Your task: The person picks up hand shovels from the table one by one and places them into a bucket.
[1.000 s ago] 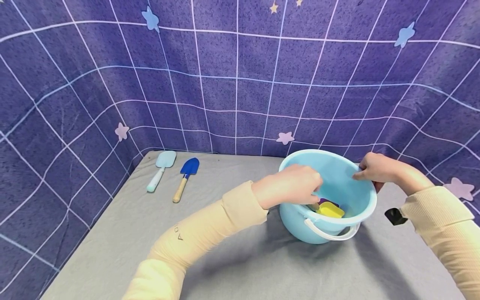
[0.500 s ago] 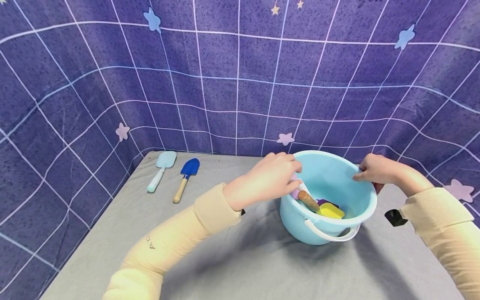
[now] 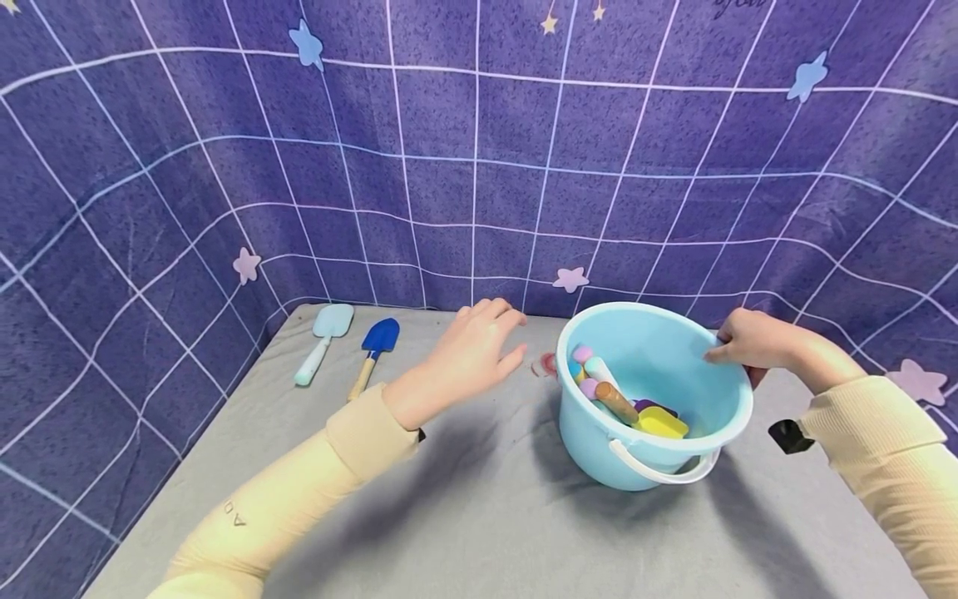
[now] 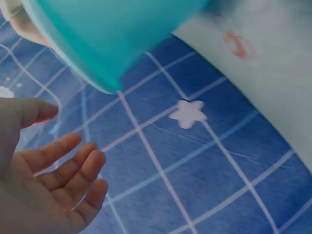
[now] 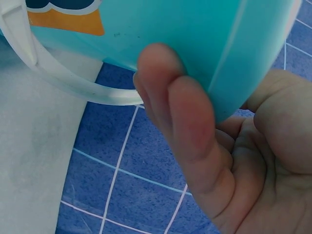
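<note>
A light blue bucket (image 3: 651, 333) with a white handle (image 3: 662, 476) stands on the grey cloth, right of centre. My right hand (image 3: 756, 339) grips its right rim; in the right wrist view its fingers (image 5: 192, 117) lie against the outer wall. Inside the bucket lie a wooden handle (image 3: 616, 403), a yellow piece (image 3: 660, 422), a pale handle (image 3: 601, 374) and some pink ends, partly hidden by the wall. Left of the bucket, my left hand (image 3: 467, 345) hovers over the cloth with its fingers spread and nothing in them, as the left wrist view also shows.
Two small hand shovels lie at the back left: a pale blue one (image 3: 323, 337) and a dark blue one (image 3: 382, 334) with a wooden handle. A reddish patch (image 3: 548, 363) shows beside the bucket. A purple gridded curtain (image 3: 434, 183) hangs behind the grey cloth (image 3: 464, 516).
My left hand has come out of the bucket and moved left, away from it. Things inside the bucket are now uncovered. The right hand stays at the rim.
</note>
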A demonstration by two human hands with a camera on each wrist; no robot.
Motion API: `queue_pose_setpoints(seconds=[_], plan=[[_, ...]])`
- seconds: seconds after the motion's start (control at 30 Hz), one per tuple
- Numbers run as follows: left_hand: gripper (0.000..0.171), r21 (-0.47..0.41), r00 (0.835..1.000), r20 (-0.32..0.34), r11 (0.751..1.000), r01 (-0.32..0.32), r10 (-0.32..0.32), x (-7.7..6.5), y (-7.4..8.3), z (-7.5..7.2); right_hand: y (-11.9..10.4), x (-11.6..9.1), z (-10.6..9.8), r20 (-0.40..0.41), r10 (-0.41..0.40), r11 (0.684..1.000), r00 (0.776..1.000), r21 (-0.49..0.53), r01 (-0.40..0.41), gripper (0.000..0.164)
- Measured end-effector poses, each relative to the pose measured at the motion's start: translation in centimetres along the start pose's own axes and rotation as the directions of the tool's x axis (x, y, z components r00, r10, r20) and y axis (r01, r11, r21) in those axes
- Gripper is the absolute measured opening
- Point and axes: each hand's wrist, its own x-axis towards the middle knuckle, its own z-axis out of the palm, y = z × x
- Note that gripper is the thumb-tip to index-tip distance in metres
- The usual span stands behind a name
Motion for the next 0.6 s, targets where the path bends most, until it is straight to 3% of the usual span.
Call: queue_pose_setpoints(seconds=[0.23,0.6], plan=[[0.042,0.011,0.995,-0.003,0.995,0.099,-0.099,-2.3,-3.1,1.2,-0.1,0.0,0.0,0.002,0.002,1.0,1.0,-0.008,-0.002,0.027],[0.051,0.106,0.971,-0.006,0.965,0.239,-0.239,-6.1,-8.3,3.5,-0.1,-0.1,0.0,0.004,-0.002,1.0,1.0,-0.001,0.002,0.026]])
